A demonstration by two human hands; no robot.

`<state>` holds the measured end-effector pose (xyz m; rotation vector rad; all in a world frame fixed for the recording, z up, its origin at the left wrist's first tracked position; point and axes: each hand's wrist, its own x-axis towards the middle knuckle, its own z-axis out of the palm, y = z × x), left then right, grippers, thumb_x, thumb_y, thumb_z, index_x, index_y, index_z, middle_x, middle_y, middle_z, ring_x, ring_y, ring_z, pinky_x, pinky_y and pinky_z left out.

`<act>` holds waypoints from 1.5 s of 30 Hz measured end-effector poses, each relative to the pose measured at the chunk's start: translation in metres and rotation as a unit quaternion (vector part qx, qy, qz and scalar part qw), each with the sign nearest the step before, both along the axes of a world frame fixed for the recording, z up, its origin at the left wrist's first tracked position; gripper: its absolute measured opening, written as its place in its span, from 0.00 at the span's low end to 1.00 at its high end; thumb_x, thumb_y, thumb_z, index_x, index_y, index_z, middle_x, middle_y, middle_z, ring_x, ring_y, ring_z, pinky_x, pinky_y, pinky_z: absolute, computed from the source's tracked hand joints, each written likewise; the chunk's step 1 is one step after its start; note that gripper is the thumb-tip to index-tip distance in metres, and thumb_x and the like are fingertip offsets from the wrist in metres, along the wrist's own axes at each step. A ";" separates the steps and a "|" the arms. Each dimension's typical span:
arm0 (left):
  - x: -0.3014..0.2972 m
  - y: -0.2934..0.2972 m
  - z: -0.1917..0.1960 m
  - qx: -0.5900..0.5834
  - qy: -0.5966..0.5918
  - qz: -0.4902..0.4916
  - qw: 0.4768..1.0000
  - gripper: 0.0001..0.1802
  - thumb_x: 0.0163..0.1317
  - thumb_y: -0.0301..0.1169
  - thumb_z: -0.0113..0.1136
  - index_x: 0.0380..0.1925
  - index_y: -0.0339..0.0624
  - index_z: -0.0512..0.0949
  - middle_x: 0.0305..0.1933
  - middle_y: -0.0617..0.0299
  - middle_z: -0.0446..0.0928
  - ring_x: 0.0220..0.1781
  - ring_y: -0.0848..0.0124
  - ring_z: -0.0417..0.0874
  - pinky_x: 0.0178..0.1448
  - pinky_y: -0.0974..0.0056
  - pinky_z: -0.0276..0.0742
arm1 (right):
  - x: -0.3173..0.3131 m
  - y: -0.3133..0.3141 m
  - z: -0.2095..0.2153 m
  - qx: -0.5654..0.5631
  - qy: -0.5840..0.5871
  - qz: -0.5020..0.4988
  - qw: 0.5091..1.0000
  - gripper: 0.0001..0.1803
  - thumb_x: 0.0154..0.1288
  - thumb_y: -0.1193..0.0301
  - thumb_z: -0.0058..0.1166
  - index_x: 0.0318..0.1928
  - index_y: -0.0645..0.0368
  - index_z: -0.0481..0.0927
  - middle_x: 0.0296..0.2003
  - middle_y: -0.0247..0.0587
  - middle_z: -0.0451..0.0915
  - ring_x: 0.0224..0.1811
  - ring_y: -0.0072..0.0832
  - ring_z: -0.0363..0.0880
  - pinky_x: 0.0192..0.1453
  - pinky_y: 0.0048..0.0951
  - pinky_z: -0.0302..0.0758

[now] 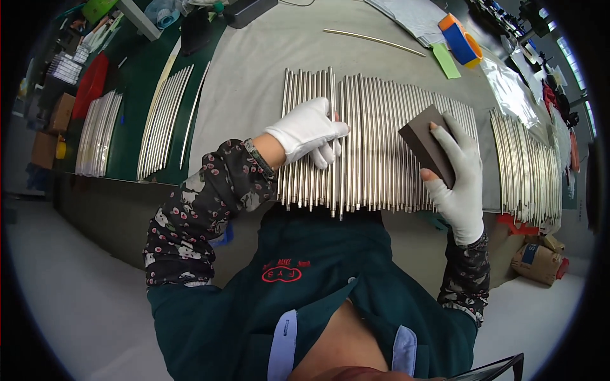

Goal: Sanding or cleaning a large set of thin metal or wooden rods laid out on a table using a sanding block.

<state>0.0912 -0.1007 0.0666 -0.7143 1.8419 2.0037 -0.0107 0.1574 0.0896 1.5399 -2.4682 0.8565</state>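
Observation:
A wide row of thin, shiny metal rods (381, 159) lies side by side on the grey-covered table, their near ends just in front of my body. My left hand (310, 132), in a white glove with bare fingertips, rests over the left part of the row. Its thumb and fingers close on a metal rod (332, 190) that sticks out a little past its neighbours. My right hand (462, 181), gloved the same way, grips a dark grey-brown rectangular block (424, 141) that looks like a sanding block. The block is tilted over the right part of the row and covers some rods.
More rods (526, 168) lie in a group at the right. Two further bundles (166, 124) (100, 133) lie on a green surface at the left. A single rod (375, 42) lies crosswise beyond the row, near an orange-and-blue tape roll (459, 39) and a green slip (446, 61).

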 end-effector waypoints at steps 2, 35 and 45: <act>0.003 0.015 0.005 -0.058 -0.019 0.008 0.998 0.14 0.62 0.26 0.55 0.42 0.29 0.65 0.23 0.50 0.76 0.14 0.69 0.78 0.13 0.66 0.74 | 0.004 0.003 -0.001 -0.008 -0.001 -0.001 1.000 0.32 0.51 0.63 0.62 0.58 0.56 0.74 0.62 0.55 0.66 0.61 0.50 0.66 0.66 0.43 0.61; 0.019 -0.040 -0.048 -0.687 0.316 -0.316 0.573 0.38 0.67 0.62 0.33 0.68 0.49 0.60 0.72 0.51 0.58 0.73 0.50 0.57 0.73 0.43 0.48 | 0.068 0.026 -0.042 0.017 0.063 -0.060 0.996 0.34 0.49 0.61 0.63 0.59 0.55 0.71 0.63 0.58 0.64 0.56 0.51 0.68 0.60 0.46 0.64; 0.014 -0.041 -0.044 -0.686 0.357 -0.256 0.580 0.33 0.66 0.53 0.45 0.65 0.45 0.66 0.71 0.56 0.61 0.74 0.59 0.58 0.73 0.47 0.52 | 0.099 0.010 -0.040 0.139 0.090 -0.140 0.976 0.42 0.40 0.63 0.67 0.60 0.56 0.68 0.65 0.61 0.57 0.56 0.52 0.66 0.52 0.44 0.68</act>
